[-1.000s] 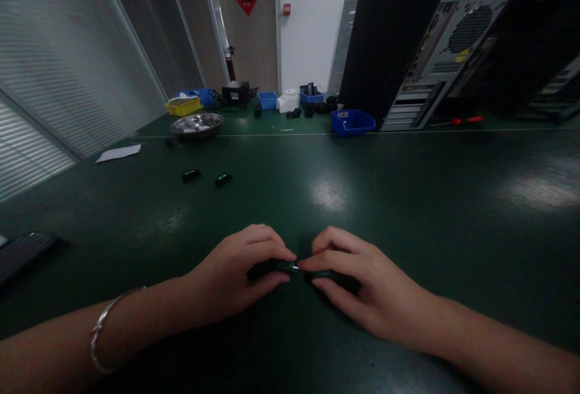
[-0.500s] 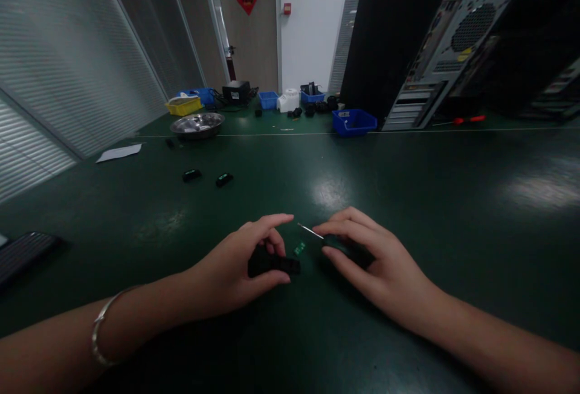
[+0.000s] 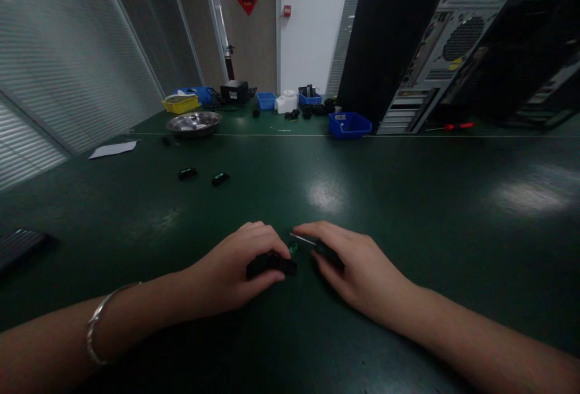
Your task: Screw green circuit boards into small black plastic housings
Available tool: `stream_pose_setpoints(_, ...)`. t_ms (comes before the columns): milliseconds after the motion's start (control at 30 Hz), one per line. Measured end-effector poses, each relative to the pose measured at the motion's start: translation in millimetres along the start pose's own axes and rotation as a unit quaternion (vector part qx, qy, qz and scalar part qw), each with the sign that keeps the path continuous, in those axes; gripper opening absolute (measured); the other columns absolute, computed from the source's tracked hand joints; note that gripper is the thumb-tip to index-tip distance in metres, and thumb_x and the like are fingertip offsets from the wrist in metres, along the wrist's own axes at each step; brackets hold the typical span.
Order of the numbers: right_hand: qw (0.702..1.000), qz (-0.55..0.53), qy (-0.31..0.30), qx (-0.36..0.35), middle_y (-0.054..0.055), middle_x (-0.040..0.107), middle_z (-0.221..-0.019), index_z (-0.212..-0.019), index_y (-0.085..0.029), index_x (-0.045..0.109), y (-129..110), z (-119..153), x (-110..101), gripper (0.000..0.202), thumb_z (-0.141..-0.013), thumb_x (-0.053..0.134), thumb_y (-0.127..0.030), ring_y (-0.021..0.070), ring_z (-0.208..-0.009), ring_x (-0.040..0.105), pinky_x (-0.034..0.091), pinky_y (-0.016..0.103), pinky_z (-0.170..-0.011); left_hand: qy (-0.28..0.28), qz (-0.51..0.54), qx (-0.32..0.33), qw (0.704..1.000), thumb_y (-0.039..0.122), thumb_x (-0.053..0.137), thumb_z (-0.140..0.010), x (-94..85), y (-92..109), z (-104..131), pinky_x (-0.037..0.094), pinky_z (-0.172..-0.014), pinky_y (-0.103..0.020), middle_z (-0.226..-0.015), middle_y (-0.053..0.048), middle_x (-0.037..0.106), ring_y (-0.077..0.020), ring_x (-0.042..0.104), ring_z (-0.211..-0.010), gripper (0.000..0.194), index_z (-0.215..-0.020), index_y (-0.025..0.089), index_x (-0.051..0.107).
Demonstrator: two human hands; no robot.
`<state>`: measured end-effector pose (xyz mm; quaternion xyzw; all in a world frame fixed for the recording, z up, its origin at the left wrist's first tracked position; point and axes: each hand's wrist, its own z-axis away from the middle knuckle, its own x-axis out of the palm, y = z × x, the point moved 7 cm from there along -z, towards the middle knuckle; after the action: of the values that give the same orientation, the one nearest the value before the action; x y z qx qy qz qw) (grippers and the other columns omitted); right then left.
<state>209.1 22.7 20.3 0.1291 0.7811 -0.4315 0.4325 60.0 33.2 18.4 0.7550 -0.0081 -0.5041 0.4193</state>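
My left hand (image 3: pixel 247 264) is closed round a black plastic piece (image 3: pixel 286 266), thumb below and fingers above; its far part is hidden in the palm. My right hand (image 3: pixel 351 258) grips a dark-handled screwdriver (image 3: pixel 330 255). Its thin metal shaft points left, and my index finger lies along it close to the tip. Between the two hands a small green circuit board (image 3: pixel 293 250) lies on the table, partly covered by the left fingers. The screwdriver's tip is just above that board and apart from the black piece.
Two small black parts (image 3: pixel 220 179) with green on top lie further off to the left. A metal bowl (image 3: pixel 194 132), a blue bin (image 3: pixel 350 134) and a computer tower (image 3: pixel 385 43) stand at the back. A keyboard (image 3: pixel 22 249) sits at the left edge.
The left index finger, stretched out before, has curled down onto the black piece. My right hand has moved left with the screwdriver, and its index finger now extends along the shaft.
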Motion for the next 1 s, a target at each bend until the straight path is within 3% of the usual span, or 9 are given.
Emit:
stream_pose_setpoints(133, 0.999, 0.022, -0.025, -0.016, 0.006, 0.068, -0.129, -0.136, -0.021, 0.052, 0.2, -3.0, 3.7, 0.044, -0.093, 0.054, -0.01, 0.0236, -0.111, 0.065, 0.052, 0.04, -0.094, 0.003, -0.002, 0.008, 1.0, 0.015, 0.063, -0.089, 2.9, 4.1, -3.0, 0.042, -0.085, -0.038, -0.101, -0.006, 0.064, -0.0226, 0.056, -0.094, 0.018, -0.106, 0.018, 0.062)
stream_pose_setpoints(467, 0.999, 0.02, -0.031, -0.03, 0.004, 0.073, -0.101, -0.113, -0.02, 0.066, -4.5, -1.6, 0.2, 0.024, -0.093, 0.055, -0.01, 0.0189, -0.094, 0.067, 0.052, 0.03, -0.083, 0.009, -0.022, 0.026, 0.999, 0.017, 0.062, -0.09, 6.7, 6.9, -3.9, 0.042, -0.083, -0.036, -0.102, -0.006, 0.064, -0.0222, 0.056, -0.093, 0.02, -0.11, 0.02, 0.061)
stream_pose_setpoints(733, 0.996, 0.008, -0.067, -0.06, 0.006, 0.069, -0.124, -0.14, -0.025, 0.048, -12.5, 2.8, 2.7, 0.05, -0.093, 0.056, -0.012, 0.0207, -0.104, 0.067, 0.052, 0.035, -0.089, -0.007, -0.031, -0.009, 0.999, 0.021, 0.063, -0.088, 6.3, 8.9, -3.3, 0.044, -0.076, -0.032, -0.096, -0.005, 0.061, -0.0206, 0.055, -0.087, 0.014, -0.102, 0.019, 0.061)
stream_pose_setpoints(1000, 0.997, -0.009, -0.049, -0.051, 0.006, 0.07, -0.123, -0.134, -0.022, 0.054, -8.5, 2.0, 0.5, 0.042, -0.093, 0.057, -0.011, 0.0197, -0.11, 0.066, 0.051, 0.034, -0.095, -0.011, -0.052, -0.007, 0.999, 0.019, 0.065, -0.086, 6.6, 9.8, -1.2, 0.041, -0.069, -0.028, -0.088, -0.001, 0.058, -0.0172, 0.053, -0.079, 0.03, -0.115, 0.022, 0.059)
